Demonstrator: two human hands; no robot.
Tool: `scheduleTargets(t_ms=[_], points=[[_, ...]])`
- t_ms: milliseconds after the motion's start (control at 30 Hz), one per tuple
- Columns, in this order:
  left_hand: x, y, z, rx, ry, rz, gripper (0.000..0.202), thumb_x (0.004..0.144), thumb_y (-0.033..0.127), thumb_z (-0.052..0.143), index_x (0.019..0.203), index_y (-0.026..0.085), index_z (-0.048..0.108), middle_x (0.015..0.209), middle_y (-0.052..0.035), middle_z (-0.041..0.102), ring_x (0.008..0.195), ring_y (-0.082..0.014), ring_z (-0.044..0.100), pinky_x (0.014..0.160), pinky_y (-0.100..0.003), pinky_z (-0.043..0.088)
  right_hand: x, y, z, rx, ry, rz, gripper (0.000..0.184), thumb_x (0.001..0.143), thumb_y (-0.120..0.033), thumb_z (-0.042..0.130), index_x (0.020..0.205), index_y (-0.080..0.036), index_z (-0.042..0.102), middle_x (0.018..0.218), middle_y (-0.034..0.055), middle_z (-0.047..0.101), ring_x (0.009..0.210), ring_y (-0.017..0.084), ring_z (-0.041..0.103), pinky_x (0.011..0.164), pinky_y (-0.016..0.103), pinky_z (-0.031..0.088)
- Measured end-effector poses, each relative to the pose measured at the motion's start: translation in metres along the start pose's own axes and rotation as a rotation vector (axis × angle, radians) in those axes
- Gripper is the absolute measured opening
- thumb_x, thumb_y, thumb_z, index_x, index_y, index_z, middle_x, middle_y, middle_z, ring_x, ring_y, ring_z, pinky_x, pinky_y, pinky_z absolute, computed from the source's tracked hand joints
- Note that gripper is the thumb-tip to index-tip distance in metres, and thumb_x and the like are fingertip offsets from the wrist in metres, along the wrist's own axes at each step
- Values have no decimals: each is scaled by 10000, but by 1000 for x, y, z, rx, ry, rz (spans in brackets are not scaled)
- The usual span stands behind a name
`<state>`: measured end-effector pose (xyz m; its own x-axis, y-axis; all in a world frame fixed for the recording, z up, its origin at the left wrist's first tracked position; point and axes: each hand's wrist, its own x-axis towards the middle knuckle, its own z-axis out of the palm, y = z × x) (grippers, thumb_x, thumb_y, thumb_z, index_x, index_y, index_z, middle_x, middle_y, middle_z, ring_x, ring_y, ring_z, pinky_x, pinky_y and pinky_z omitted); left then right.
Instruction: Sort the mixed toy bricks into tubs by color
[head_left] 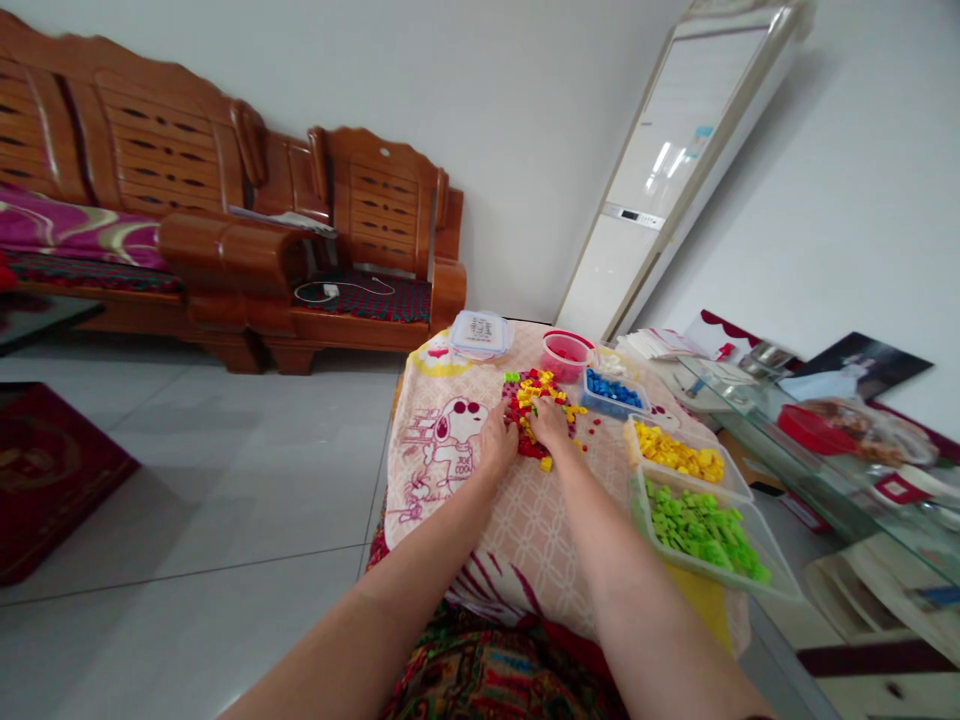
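A pile of small plastic building blocks (pixel 553 382), mostly yellow and red with a few green, lies on the patterned cloth (pixel 525 510). At the pile's left edge rests my left hand (pixel 497 437), its thumb apart from the fingers and no block visible in it. My right hand (pixel 549 422) reaches into the pile from the front, its fingers bent down and drawn together among the blocks. What those fingertips hold, if anything, is hidden. One yellow block (pixel 546 464) and several small red pieces lie loose around the pile.
Right of the pile stand containers of green blocks (pixel 705 535), yellow blocks (pixel 679 453) and blue blocks (pixel 611 388). Behind are a pink bucket (pixel 568 346) and a lidded box (pixel 480 334). A cluttered glass shelf (pixel 795 425) borders the right side; a wooden sofa (pixel 375 220) stands beyond.
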<state>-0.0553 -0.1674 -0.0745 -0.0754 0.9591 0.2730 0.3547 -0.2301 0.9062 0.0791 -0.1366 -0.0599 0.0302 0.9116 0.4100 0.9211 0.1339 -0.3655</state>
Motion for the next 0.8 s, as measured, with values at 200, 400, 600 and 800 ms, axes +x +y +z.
scheduleTargets(t_ms=[200, 400, 600, 800], points=[[-1, 1, -1, -13, -7, 13, 551, 816, 52, 497, 1350, 172, 562, 1236, -113, 677, 1057, -207, 660, 984, -359, 529, -36, 16, -14, 41, -5, -72, 276, 848, -112, 572, 989, -217, 786, 1097, 91, 714, 1087, 219, 625, 1014, 373, 478], [-2, 2, -1, 16, 5, -9, 577, 807, 48, 496, 1363, 193, 551, 1243, -92, 677, 1064, -194, 655, 985, -343, 522, -79, 36, -23, 167, 142, -69, 299, 836, -142, 552, 975, -220, 804, 1180, 106, 717, 1114, 233, 649, 1021, 402, 500], [-3, 5, -2, 31, 7, -26, 558, 823, 51, 492, 1366, 170, 548, 1217, -102, 679, 1039, -193, 660, 967, -326, 525, -85, 45, -29, 176, 268, 13, 313, 871, -210, 483, 968, -171, 778, 1043, 125, 759, 1014, 242, 679, 978, 402, 515], [-3, 7, -4, 31, -10, -31, 568, 827, 63, 504, 1384, 170, 539, 1206, -96, 690, 982, -186, 670, 954, -323, 525, -49, 52, -23, 117, 240, 104, 395, 856, -171, 425, 1093, -114, 736, 1108, 167, 736, 1081, 271, 651, 1027, 436, 473]])
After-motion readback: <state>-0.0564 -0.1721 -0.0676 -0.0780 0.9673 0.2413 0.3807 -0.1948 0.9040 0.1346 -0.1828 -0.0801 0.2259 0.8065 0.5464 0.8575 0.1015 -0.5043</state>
